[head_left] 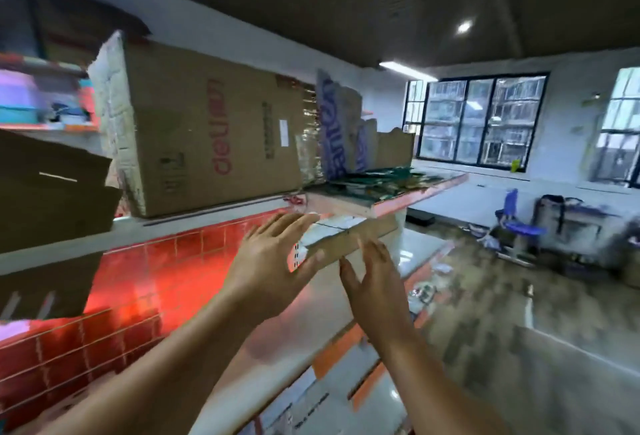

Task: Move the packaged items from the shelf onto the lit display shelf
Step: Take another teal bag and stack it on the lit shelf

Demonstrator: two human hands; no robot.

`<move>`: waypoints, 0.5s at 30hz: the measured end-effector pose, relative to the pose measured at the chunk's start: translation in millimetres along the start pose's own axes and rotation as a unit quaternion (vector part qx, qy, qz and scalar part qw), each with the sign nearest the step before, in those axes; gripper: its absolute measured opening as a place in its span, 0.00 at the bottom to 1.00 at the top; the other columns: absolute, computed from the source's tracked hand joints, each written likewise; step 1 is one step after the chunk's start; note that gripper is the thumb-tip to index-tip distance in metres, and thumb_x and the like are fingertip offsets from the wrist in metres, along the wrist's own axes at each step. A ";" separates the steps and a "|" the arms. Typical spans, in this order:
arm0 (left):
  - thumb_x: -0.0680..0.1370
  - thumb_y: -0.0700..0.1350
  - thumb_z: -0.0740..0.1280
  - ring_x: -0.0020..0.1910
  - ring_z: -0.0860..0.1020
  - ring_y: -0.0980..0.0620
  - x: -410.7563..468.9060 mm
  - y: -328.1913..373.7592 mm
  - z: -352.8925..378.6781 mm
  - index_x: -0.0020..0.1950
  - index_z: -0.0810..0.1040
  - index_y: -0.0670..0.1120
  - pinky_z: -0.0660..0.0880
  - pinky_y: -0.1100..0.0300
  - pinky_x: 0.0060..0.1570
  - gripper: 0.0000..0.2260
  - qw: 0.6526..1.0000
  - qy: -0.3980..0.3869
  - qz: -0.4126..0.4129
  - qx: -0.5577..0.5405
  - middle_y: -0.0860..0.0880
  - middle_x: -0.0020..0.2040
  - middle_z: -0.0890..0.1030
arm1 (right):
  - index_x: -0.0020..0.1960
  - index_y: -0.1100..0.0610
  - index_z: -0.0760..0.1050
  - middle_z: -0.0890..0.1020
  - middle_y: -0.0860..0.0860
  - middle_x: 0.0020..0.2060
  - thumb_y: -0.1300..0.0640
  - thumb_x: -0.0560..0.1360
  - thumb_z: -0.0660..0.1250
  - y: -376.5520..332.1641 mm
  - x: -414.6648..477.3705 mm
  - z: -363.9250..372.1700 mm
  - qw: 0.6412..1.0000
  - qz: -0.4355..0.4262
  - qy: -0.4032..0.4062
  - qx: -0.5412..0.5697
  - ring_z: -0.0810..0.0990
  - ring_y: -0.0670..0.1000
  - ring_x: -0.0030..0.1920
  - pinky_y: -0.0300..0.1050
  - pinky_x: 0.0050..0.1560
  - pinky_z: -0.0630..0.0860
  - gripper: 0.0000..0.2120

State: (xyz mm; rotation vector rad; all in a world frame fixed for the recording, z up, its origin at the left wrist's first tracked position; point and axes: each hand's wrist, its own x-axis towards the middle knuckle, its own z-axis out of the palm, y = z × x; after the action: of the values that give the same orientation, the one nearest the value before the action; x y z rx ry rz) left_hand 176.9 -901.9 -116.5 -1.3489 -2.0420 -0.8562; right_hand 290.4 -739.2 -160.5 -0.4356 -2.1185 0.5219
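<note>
Top shelf (384,205) blocked at left by a large cardboard box (207,129), at rear by torn cartons (341,129); free approach above the flat packages (381,180) from the right end.

Flat green-printed packets (379,180) lie in a low pile on the orange-edged white shelf (349,204), just above the fingers (292,225); the red-lit tiled display shelf (166,282) sits lower left.
</note>
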 end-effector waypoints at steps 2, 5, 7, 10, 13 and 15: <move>0.78 0.62 0.59 0.69 0.73 0.48 31.6 35.3 21.6 0.73 0.74 0.53 0.70 0.50 0.69 0.26 1.000 0.009 0.010 -0.018 0.52 0.69 0.77 | 0.75 0.54 0.68 0.71 0.52 0.74 0.45 0.80 0.61 39.3 13.5 -45.5 0.999 0.019 0.020 -0.024 0.66 0.52 0.75 0.47 0.71 0.66 0.27; 0.78 0.64 0.58 0.71 0.72 0.52 73.1 77.9 58.9 0.74 0.72 0.57 0.71 0.46 0.69 0.26 0.999 -0.006 0.013 -0.030 0.56 0.71 0.75 | 0.76 0.54 0.66 0.70 0.52 0.74 0.46 0.80 0.63 93.0 30.5 -106.9 0.996 0.033 0.040 -0.077 0.65 0.51 0.75 0.43 0.70 0.64 0.27; 0.77 0.66 0.56 0.72 0.70 0.53 97.6 106.3 86.9 0.75 0.71 0.57 0.70 0.48 0.70 0.28 0.999 -0.014 0.018 -0.030 0.57 0.72 0.74 | 0.77 0.54 0.66 0.69 0.52 0.75 0.48 0.80 0.65 127.5 42.4 -144.2 0.993 0.052 0.054 -0.096 0.65 0.51 0.75 0.40 0.69 0.62 0.27; 0.77 0.67 0.55 0.73 0.69 0.53 124.6 146.8 119.3 0.76 0.70 0.56 0.69 0.49 0.71 0.30 0.999 -0.024 0.029 -0.036 0.57 0.74 0.72 | 0.76 0.52 0.67 0.69 0.51 0.75 0.47 0.79 0.66 166.4 57.5 -188.9 0.988 0.079 0.075 -0.111 0.66 0.50 0.75 0.42 0.70 0.63 0.27; 0.81 0.62 0.61 0.74 0.67 0.53 145.4 176.6 150.5 0.77 0.68 0.58 0.66 0.50 0.72 0.25 0.998 -0.027 0.034 -0.039 0.58 0.75 0.70 | 0.76 0.52 0.67 0.69 0.50 0.75 0.47 0.79 0.66 198.3 68.4 -221.2 0.987 0.080 0.072 -0.117 0.67 0.50 0.75 0.45 0.72 0.64 0.28; 0.81 0.63 0.61 0.74 0.66 0.54 158.9 190.9 171.3 0.77 0.67 0.59 0.65 0.51 0.73 0.25 0.998 -0.029 0.021 -0.049 0.59 0.76 0.68 | 0.77 0.52 0.66 0.67 0.50 0.76 0.47 0.79 0.65 218.2 76.0 -237.0 0.986 0.088 0.071 -0.124 0.66 0.50 0.75 0.46 0.72 0.65 0.28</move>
State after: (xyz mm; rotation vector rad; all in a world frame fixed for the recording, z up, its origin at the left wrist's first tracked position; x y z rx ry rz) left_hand 283.0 -623.1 -71.9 -1.4803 -2.0318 -0.9197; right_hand 470.2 -468.5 -97.8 -0.7849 -2.0235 0.3144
